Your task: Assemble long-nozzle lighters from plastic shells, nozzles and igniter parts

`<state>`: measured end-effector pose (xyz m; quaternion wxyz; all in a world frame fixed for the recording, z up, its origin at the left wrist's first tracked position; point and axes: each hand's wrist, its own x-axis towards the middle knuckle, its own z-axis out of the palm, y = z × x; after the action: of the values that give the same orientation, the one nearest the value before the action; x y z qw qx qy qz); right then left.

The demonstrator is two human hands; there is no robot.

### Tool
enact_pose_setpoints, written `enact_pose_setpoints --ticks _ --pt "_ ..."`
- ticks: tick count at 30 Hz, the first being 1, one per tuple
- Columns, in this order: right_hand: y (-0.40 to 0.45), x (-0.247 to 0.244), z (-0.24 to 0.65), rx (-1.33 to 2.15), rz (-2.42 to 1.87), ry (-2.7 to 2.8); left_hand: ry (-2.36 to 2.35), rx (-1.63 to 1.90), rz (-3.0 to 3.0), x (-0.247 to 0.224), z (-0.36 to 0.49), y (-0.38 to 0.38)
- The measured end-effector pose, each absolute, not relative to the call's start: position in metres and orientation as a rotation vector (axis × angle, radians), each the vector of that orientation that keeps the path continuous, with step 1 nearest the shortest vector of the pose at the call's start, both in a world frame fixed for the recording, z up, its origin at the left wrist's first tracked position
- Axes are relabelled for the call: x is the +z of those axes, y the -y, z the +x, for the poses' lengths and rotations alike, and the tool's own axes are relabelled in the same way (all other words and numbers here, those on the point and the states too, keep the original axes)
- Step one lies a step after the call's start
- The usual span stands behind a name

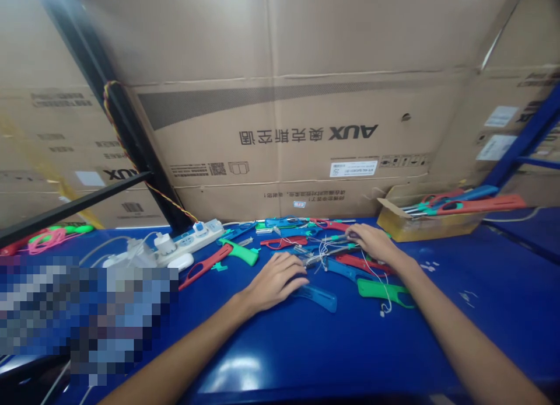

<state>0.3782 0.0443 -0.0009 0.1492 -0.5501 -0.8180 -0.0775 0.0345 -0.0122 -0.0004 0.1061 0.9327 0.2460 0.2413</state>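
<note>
My left hand [280, 279] reaches over the near edge of the pile, its fingers curled around a translucent blue lighter [321, 298] of the long-nosed kind. The handle sticks out to the right under my thumb. Deeper in the pile, my right hand [374, 241] has its fingertips bent together; what lies between them is hidden. Between the hands is a tangle of thin white wires [324, 250] and metal rods. Below my right hand lie a green handle [380, 290], a blue handle [350, 269] and a red one [365, 264].
A yellow-taped cardboard box [433, 227] holds red and blue lighters at the right. At the left, a white power strip [196, 237] carries plugs beside a red handle [205, 266] and a green handle [244, 252]. Large cartons [284, 160] wall the blue table's [262, 358] back.
</note>
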Motion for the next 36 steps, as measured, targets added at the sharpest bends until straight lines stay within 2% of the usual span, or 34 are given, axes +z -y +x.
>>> enact_pose_setpoints --ticks 7,15,21,27,36 --pt "-0.030 0.024 0.363 -0.433 -1.508 2.173 -1.001 1.081 2.517 0.002 0.024 0.010" --pt "-0.005 0.039 0.330 -0.603 -1.291 1.873 -1.094 1.119 2.494 0.003 0.026 0.012" --pt "0.004 0.043 0.315 -0.506 -1.112 1.701 -1.097 1.129 2.467 0.001 0.026 0.012" --pt "0.000 0.032 0.311 -0.460 -1.223 2.002 -1.231 1.135 2.481 -0.006 0.028 0.007" --pt "-0.002 0.028 0.306 -0.363 -1.164 2.053 -1.545 0.997 2.554 -0.018 0.015 -0.011"
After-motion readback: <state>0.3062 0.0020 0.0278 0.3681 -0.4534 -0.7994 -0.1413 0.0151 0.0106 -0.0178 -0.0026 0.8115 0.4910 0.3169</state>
